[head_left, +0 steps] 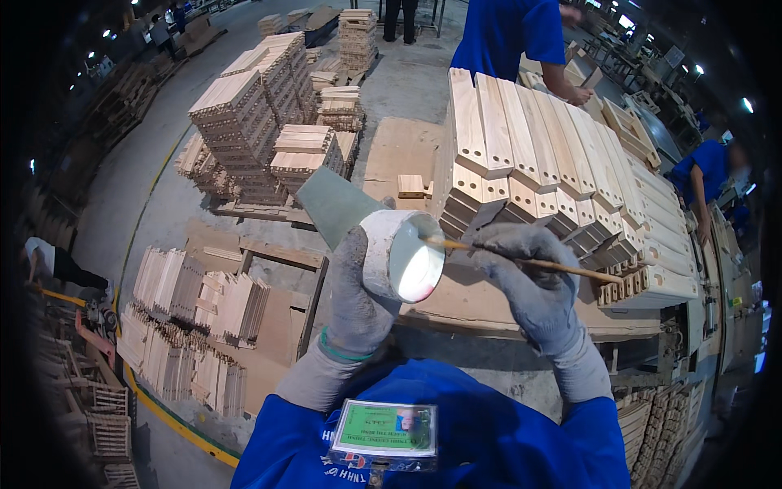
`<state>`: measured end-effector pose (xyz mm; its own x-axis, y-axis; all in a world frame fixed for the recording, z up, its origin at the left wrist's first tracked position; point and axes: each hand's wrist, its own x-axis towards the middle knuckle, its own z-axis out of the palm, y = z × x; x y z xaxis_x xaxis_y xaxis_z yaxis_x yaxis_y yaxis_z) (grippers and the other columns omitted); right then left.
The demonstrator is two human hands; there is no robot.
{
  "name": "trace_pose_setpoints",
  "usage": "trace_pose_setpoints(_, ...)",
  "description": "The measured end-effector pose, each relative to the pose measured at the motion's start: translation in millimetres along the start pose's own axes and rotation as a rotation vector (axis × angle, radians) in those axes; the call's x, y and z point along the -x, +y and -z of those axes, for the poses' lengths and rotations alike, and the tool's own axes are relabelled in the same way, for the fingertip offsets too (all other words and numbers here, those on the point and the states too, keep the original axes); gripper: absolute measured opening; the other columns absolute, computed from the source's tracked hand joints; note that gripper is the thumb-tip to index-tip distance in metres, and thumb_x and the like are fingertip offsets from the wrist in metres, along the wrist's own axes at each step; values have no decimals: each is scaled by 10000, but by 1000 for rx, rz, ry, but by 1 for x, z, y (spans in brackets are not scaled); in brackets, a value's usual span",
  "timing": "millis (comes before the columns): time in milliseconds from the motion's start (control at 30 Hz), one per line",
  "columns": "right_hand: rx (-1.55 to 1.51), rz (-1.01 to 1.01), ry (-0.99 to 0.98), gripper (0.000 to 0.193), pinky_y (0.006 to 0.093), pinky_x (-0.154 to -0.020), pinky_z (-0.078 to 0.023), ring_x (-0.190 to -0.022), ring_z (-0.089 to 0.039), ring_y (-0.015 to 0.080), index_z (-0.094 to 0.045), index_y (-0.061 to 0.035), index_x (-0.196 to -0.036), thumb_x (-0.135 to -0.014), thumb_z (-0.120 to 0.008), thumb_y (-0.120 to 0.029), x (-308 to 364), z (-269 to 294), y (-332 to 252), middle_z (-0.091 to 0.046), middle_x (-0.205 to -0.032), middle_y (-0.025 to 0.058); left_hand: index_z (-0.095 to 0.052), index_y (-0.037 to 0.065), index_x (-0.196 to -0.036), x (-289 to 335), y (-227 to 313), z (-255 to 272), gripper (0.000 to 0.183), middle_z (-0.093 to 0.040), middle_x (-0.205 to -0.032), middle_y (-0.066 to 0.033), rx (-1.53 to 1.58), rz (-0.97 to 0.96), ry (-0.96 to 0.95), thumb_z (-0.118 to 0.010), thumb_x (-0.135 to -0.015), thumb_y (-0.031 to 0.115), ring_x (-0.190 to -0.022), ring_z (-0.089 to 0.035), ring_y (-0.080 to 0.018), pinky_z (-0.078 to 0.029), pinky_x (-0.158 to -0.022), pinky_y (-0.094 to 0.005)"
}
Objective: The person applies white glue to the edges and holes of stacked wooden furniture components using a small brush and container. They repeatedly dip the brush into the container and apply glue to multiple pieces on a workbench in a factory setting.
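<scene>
Gloved Hands Holding White Cup and Thin Stick Beside Stacked Wood

Wearing grey gloves, a person in a blue shirt point(481, 432) is tilting a white cup point(379, 248) in the left hand point(358, 289), the fingers wrapping around its wall. The cup is hanging in front of the body, near the edge of a cardboard-covered tabletop point(464, 310), its mouth turning toward the right and showing white contents point(419, 273). The right hand point(533, 277) is gripping a thin wooden stick point(599, 275), fingers closing narrowly around it, while its far end is reaching into the cup's mouth. Behind the cup, a flat grey-green plate point(336, 208) is jutting out to the upper left; whether the left hand is holding it too is impossible to tell.

Beyond the right hand, angled wooden slats point(529, 143) with drilled holes are lying stacked in rows on the tabletop, and a small wooden block point(411, 187) is sitting to their left. Across the stack, a co-worker in blue point(509, 37) is standing with one arm lowered. More wooden pieces point(244, 106) are rising in piles at the upper left, and a green badge point(383, 428) is hanging on the person's chest.
</scene>
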<state>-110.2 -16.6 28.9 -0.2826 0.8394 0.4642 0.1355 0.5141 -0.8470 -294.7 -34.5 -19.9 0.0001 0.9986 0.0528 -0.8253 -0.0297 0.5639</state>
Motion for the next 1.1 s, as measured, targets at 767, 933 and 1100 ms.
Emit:
trace_pose_setpoints(767, -157, -35, 280, 242, 445, -770, -557, -888, -638, 323, -532, -31, -906, -740, -687, 51, 59, -31, -1, -619, -928, 216, -312, 89, -1371, -33, -13, 8, 671, -475, -1282, -119, 171, 1, -50, -416, -895, 549, -1172, -504, -242, -428, -988, -387)
trace_pose_setpoints(933, -171, -202, 319, 118, 328, -695, -543, -794, -657, 247, -611, 30, -848, -750, -676, 26, 51, -43, -12, -646, -910, 212, -371, 80, -1334, -51, -24, 18, 677, -488, -1281, -122, 34, -9, -19, -394, -888, 588, -1191, -492, -265, -428, -992, -419)
trace_pose_setpoints(1100, -250, -70, 469, 133, 272, -654, -541, -720, -659, 194, -596, 38, -867, -777, -677, -16, 8, -43, 1, -657, -830, 179, -386, 75, -1317, -67, -35, 38, 656, -513, -1242, -121, 60, 38, 0, -389, -895, 576, -1149, -519, -256, -468, -941, -410)
